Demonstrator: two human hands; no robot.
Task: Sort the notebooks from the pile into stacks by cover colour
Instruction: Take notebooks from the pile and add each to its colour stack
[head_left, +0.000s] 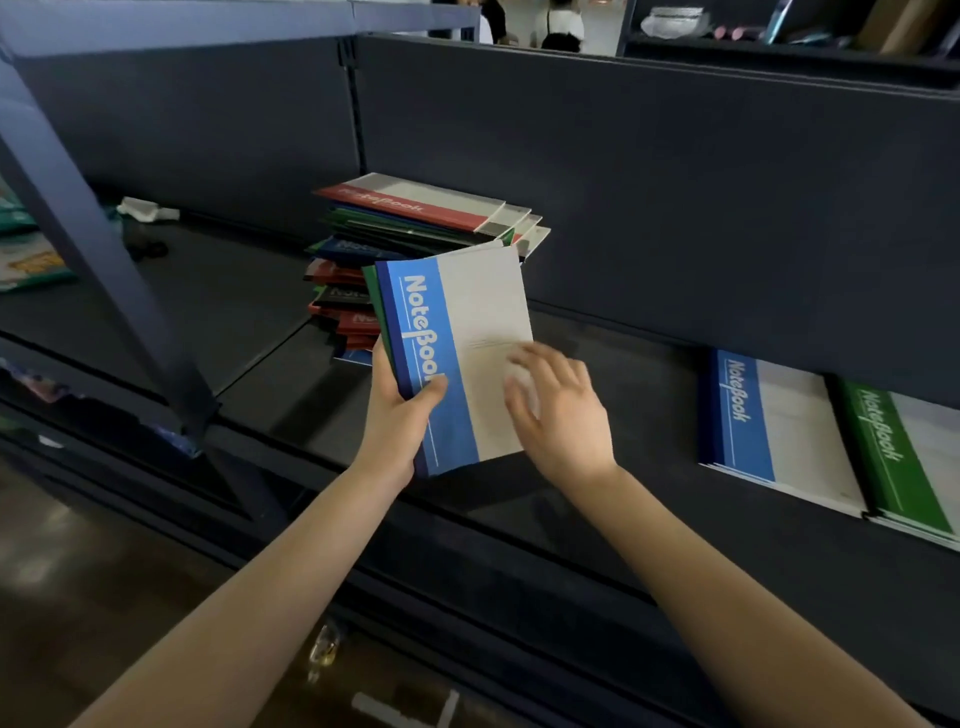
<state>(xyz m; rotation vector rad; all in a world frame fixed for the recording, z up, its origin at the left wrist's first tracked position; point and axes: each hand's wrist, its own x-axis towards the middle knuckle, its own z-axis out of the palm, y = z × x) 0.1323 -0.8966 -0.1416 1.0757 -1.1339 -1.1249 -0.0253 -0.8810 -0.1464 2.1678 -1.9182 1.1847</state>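
Note:
My left hand (402, 415) grips the spine edge of a blue notebook (467, 322), with a green notebook (375, 301) tucked behind it in the same grip. Both are held above the dark shelf (291, 395). My right hand (558, 410) hovers with spread fingers over the blue notebook's white lower right part; it is blurred, and I cannot tell whether it touches. Behind stands the mixed pile (415, 228) of red, green and blue notebooks, a red one on top. At the right lie a blue stack (779, 431) and a green stack (898, 457), side by side.
A slanted blue upright (104, 249) of the rack crosses the left side. A dark back panel (675, 197) closes the shelf behind. Packets lie at the far left (31, 260), and a white rag (145, 210) sits at the back left. People stand beyond the panel.

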